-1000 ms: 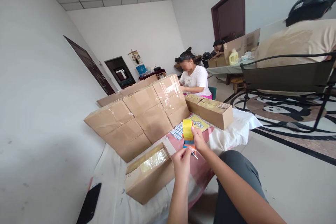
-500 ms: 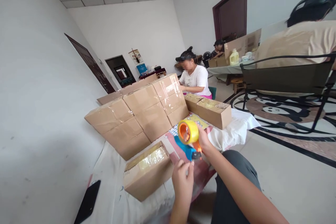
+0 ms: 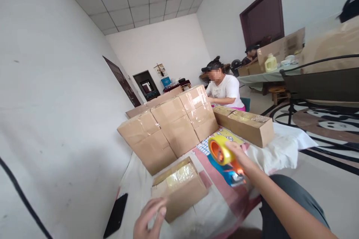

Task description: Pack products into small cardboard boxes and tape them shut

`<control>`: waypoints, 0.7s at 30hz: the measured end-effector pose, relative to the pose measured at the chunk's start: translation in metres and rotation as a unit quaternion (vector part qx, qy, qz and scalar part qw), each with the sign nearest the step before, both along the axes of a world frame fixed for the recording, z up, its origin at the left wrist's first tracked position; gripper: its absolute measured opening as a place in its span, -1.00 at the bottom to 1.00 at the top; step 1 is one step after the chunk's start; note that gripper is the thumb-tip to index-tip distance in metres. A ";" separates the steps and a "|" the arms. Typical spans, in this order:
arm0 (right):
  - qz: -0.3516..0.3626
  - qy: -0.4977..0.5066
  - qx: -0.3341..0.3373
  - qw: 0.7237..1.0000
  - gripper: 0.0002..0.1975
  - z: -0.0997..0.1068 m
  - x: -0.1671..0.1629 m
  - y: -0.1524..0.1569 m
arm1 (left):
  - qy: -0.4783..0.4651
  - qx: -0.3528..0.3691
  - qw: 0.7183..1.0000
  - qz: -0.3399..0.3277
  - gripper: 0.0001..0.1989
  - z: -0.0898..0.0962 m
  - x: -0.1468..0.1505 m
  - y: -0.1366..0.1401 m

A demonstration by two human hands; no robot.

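The right hand (image 3: 239, 155) closes round the tape dispenser (image 3: 228, 157), long axis slanting; this lies beyond and right of the left hand (image 3: 149, 219), whose fingers, blurred, seem loosely parted just beside the carton (image 3: 183, 194).

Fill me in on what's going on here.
The right hand holds a tape dispenser above the cloth-covered table. The left hand, seemingly empty, is by the near taped box; whether it touches is unclear. Taller taped cardboard stands behind, with a co-worker in white seated beyond.
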State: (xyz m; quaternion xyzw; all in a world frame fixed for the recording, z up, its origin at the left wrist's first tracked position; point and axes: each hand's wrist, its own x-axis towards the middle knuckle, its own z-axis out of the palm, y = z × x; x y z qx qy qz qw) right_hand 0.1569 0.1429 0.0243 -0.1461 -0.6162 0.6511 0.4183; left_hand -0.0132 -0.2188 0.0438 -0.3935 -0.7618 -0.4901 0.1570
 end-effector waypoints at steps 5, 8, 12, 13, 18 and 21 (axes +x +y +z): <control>0.016 -0.082 -0.012 0.996 -0.49 -0.014 -0.065 -0.016 | -0.245 0.128 0.960 -0.051 -0.60 0.025 -0.007 0.043; -0.015 -0.109 -0.020 0.994 -0.48 -0.032 -0.083 -0.012 | -0.290 0.161 0.941 -0.062 -0.52 0.020 -0.022 0.056; -0.055 -0.161 -0.037 0.985 -0.49 -0.045 -0.088 0.000 | -0.328 0.185 0.924 -0.067 -0.47 0.013 -0.033 0.052; -0.084 -0.167 -0.040 0.981 -0.49 -0.043 -0.087 0.002 | -0.334 0.187 0.922 -0.068 -0.48 0.013 -0.033 0.049; -0.153 -0.084 0.061 0.983 -0.53 0.000 -0.084 -0.033 | -0.347 0.176 0.918 -0.075 -0.53 0.017 -0.026 0.039; 0.070 -0.061 0.125 0.988 -0.64 0.036 -0.092 -0.088 | -0.346 0.167 0.920 -0.082 -0.56 0.018 -0.020 0.036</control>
